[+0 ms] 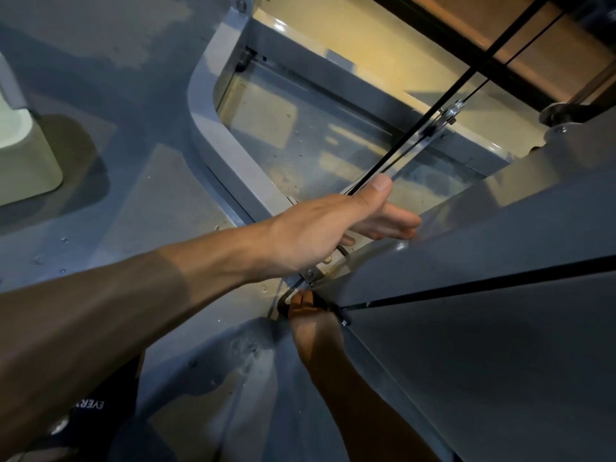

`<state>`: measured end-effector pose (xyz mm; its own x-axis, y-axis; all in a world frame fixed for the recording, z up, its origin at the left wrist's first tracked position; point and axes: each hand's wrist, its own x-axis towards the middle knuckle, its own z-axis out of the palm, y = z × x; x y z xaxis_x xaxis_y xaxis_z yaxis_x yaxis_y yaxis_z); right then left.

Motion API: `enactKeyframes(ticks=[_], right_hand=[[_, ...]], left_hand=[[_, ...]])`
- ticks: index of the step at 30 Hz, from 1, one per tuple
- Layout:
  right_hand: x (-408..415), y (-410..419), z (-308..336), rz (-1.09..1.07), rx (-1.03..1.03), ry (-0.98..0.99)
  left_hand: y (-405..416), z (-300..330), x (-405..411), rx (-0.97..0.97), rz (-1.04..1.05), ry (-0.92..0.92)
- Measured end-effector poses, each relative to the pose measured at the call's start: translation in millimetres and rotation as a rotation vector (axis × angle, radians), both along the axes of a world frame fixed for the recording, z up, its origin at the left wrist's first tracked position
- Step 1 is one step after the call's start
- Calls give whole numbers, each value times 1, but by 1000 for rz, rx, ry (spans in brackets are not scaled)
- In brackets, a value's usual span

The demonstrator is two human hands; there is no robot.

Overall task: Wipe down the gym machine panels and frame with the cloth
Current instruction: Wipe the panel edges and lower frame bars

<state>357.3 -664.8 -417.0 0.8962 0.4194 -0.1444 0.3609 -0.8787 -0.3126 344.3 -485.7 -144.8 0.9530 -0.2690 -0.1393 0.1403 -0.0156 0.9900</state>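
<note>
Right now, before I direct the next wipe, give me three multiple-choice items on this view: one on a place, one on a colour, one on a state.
1. Where is the right hand?
A. On the floor at far left
B. At the gap under the grey panel, below the left hand
C. Up at the top edge of the view

2. What colour is the cable by the left thumb?
A. Black
B. Red
C. White

3. How are the left hand's fingers?
A. Clenched in a fist
B. Wrapped round a bottle
C. Stretched out straight

Answers: 1 B, its fingertips disappear at the panel's lower edge; 2 A, it shows as a dark line over the pale machine base; 3 C, fingers and thumb extend and grip nothing.
</note>
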Motion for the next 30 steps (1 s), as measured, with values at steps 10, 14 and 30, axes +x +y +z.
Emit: enactKeyframes(ticks=[10, 14, 30], right_hand=[[-39, -19, 64, -53, -94, 257], [-47, -22, 72, -686, 485, 583], [-30, 42, 122, -1180, 1460, 970]], left_hand=[[-6, 2, -19, -4, 59, 1], [-11, 1, -23, -28, 84, 12], [-9, 2, -12, -23, 91, 23]])
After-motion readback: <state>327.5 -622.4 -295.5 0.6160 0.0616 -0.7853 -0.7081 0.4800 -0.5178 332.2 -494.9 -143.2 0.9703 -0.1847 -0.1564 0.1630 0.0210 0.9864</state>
